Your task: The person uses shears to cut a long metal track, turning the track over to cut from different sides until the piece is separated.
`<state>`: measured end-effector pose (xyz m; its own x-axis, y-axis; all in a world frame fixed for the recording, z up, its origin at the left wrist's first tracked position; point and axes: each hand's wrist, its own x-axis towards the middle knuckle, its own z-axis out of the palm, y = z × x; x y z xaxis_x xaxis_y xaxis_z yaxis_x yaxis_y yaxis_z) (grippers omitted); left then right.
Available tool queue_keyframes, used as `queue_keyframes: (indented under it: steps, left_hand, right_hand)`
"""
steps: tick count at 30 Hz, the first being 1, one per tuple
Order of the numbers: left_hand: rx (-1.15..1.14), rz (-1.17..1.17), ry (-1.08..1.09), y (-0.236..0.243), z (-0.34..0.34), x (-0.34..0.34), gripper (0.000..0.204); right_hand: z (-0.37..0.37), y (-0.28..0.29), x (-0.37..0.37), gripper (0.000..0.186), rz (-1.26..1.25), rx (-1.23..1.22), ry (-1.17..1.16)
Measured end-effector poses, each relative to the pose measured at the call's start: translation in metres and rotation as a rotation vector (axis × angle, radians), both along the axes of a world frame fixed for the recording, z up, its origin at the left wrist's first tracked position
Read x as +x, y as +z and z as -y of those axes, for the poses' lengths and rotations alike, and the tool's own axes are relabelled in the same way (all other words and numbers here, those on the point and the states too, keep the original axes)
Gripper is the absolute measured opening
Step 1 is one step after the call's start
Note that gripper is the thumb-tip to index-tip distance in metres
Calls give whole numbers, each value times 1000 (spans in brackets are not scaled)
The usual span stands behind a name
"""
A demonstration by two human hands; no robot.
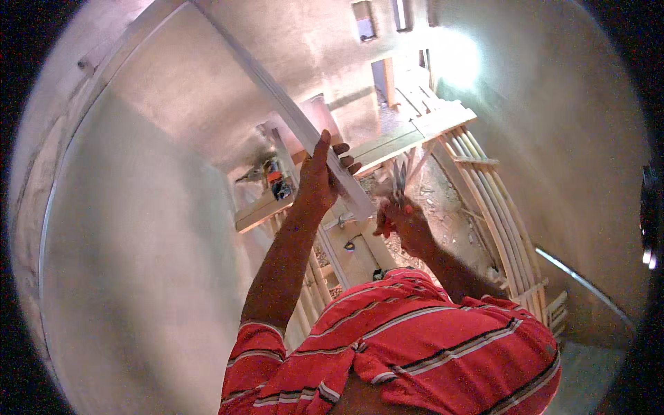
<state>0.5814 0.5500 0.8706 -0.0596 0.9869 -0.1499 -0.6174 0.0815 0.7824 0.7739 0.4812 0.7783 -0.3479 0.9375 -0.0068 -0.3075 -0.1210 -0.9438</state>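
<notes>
My left hand (321, 176) is wrapped round a long pale channel strip (280, 104), thumb on one side and fingers on the other. The strip slants from the upper left down to its near end, close to my right hand (407, 225). In that right hand is a pair of snips (399, 178) with red handles, its blades pointing up and a little apart. The blades stand to the right of the strip's end and appear not to touch it.
A wooden plank (408, 138) crosses ahead, with a red and black tool (277, 181) at its left part. Bamboo-like poles (494, 207) run along the right. Rubble (443, 207) lies below. Bare walls (145, 242) rise on both sides, and a bright light glows at the upper right.
</notes>
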Motion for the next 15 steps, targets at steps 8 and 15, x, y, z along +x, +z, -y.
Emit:
queue_keyframes:
  steps: [8, 15]
  left_hand:
    - [42, -200, 49, -6, -39, 51, 46]
    - [17, -171, -36, -17, -44, 51, 34]
  right_hand:
    - [72, -14, 26, 33, 164, -197, -44]
    - [60, -13, 18, 28, 326, -66, -128]
